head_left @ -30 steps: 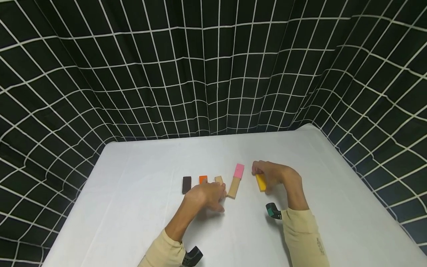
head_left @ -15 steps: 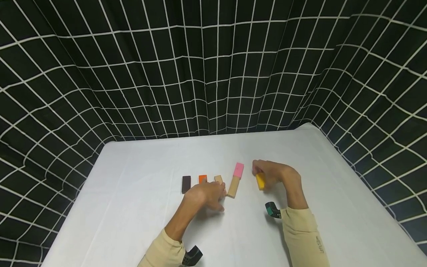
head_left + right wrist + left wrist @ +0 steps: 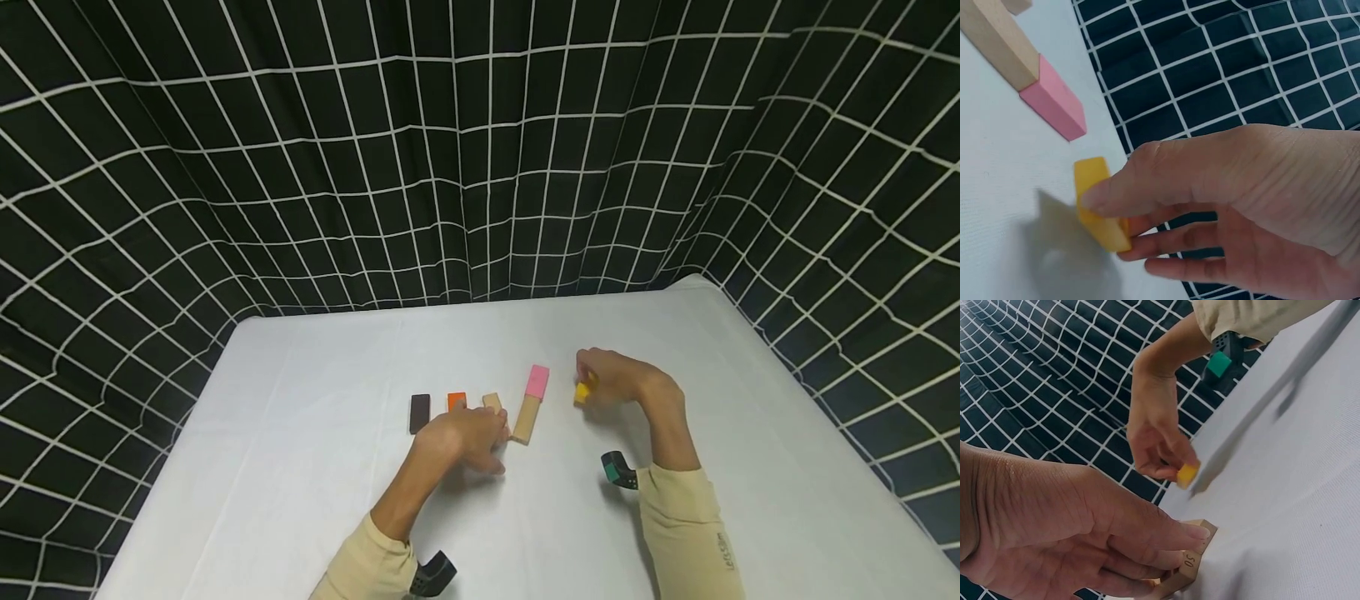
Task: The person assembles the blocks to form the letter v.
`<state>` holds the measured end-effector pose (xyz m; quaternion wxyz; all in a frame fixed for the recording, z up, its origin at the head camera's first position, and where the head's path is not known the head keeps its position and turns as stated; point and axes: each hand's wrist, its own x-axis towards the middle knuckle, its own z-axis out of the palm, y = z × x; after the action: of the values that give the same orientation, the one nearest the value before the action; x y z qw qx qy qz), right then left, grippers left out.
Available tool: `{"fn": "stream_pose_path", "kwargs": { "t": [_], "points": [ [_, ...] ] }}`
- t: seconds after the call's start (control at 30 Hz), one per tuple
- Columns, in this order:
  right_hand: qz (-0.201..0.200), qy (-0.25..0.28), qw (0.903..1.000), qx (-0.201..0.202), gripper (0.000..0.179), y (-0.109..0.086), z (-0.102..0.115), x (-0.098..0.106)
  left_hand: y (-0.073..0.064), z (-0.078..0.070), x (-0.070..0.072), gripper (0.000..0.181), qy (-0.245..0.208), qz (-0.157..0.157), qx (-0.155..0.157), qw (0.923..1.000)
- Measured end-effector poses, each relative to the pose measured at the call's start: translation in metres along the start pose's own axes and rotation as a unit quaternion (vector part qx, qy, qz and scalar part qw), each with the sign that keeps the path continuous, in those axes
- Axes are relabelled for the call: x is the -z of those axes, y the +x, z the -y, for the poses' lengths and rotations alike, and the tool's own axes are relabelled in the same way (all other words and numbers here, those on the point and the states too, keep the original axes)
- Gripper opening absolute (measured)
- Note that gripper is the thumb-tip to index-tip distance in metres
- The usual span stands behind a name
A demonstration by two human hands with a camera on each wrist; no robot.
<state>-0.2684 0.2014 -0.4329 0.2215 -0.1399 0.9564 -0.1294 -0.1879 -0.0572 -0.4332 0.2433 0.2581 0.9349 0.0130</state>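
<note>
Yellow block (image 3: pixel 581 393), probably light and rigid, best held mid-sides, is pinched in the right hand (image 3: pixel 617 377), right of center; left hand (image 3: pixel 465 437) spread.

From above, the head view looks forward and down across the surface (image 3: pixel 555 517); both tilted, nearer wrist views share the yellow block (image 3: pixel 1105 230).

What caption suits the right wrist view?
Right hand pinching a yellow block near a pink block and a wooden block.
</note>
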Motion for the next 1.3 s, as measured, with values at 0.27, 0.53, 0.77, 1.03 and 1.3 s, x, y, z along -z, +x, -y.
{"fn": "stream_pose_path", "kwargs": {
  "t": [0.27, 0.53, 0.77, 1.03, 1.3],
  "points": [
    [-0.088, -0.02, 0.994, 0.062, 0.026, 0.006, -0.001, 0.001, 0.002, 0.001, 0.0, 0.073, -0.011, 0.004, 0.001, 0.9999],
    [-0.181, -0.039, 0.9794, 0.08, 0.027, 0.016, 0.003, -0.004, 0.0, -0.001, 0.002, 0.065, -0.006, 0.001, 0.001, 1.0],
    [-0.22, -0.04, 0.9694, 0.101, 0.023, 0.027, 0.006, -0.016, -0.001, -0.001, 0.002, 0.065, -0.004, 0.003, 0.004, 1.0],
    [-0.248, -0.055, 0.9612, 0.108, 0.027, 0.04, 0.014, -0.03, -0.001, 0.001, 0.0, 0.067, 0.006, 0.003, 0.005, 1.0],
    [-0.265, -0.039, 0.9544, 0.131, 0.023, 0.048, 0.014, -0.039, 0.0, 0.003, -0.001, 0.067, 0.006, 0.01, 0.002, 0.9999]
  ]
}}
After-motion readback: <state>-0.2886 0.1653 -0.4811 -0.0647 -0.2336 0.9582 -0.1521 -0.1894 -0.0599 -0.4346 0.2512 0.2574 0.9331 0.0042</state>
